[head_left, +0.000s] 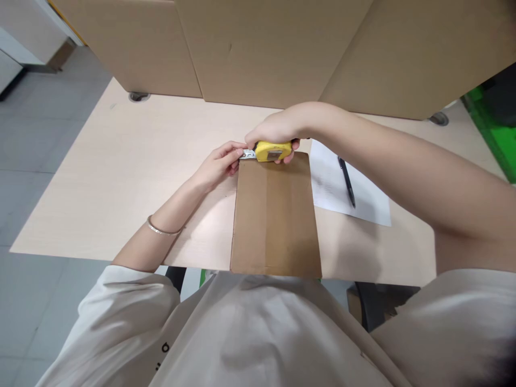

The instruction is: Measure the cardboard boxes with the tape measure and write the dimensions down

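Observation:
A yellow tape measure is wrapped in the fingers of my right hand, at the far edge of a brown cardboard box. My left hand pinches the metal end of the tape at the box's far left corner. Only a short piece of the silvery blade shows between the two hands. The box lies flat on the table, close to my body. Its near edge reaches the table's front edge.
White paper lies right of the box, with a black pen on it. Large cardboard panels stand along the back of the pale wooden table. My right forearm passes over the table's right side.

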A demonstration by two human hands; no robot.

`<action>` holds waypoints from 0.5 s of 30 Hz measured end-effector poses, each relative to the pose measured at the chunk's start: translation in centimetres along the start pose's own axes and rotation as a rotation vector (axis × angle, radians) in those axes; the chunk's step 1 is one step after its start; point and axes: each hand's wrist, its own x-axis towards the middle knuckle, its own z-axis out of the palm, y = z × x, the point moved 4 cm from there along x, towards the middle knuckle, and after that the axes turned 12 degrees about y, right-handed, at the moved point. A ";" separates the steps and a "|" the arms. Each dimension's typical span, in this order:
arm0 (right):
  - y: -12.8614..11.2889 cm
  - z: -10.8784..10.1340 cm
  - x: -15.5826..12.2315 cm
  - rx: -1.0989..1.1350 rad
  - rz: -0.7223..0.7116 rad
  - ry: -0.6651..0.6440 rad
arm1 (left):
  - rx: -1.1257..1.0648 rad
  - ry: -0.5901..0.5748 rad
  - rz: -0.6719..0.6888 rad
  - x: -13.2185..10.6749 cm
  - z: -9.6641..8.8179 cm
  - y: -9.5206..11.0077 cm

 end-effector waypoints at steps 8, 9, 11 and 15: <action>0.0 0.1 -0.8 -0.006 0.071 -0.082 | -0.019 -0.061 -0.096 0.0 -0.3 -0.1; 0.3 -0.1 -1.2 -0.010 0.085 -0.094 | -0.013 -0.063 -0.089 0.1 -0.3 -0.1; 1.5 -0.7 -2.0 -0.017 0.109 -0.111 | -0.003 -0.068 -0.073 0.2 -0.4 -0.1; 6.5 -2.0 -4.0 0.056 0.153 -0.125 | -0.001 -0.062 -0.051 0.3 -0.5 -0.1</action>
